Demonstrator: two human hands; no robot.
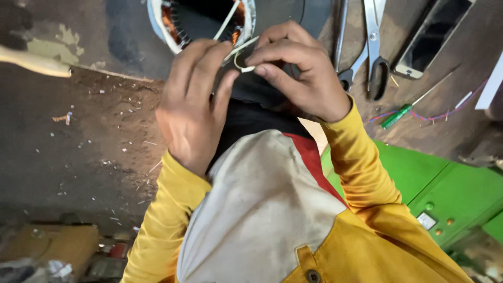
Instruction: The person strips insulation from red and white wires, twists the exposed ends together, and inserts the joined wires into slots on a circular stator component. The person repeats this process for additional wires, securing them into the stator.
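- Two hands meet over the round metal motor stator with copper windings [173, 23], at the tabletop's [78, 147] far edge.
- Left hand [196, 105] and right hand [298, 71] both pinch the thin off-white cord [236, 50] — fingers clenched on it, thumbs nearly touching.
- Cord runs away from the fingers, up into the stator bore.
- Steel scissors [369, 47] lie right — well apart.

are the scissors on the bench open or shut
Slightly open: the scissors lie flat on the dark bench, their handle loops spread apart. The blade tips run out of the picture at the top.
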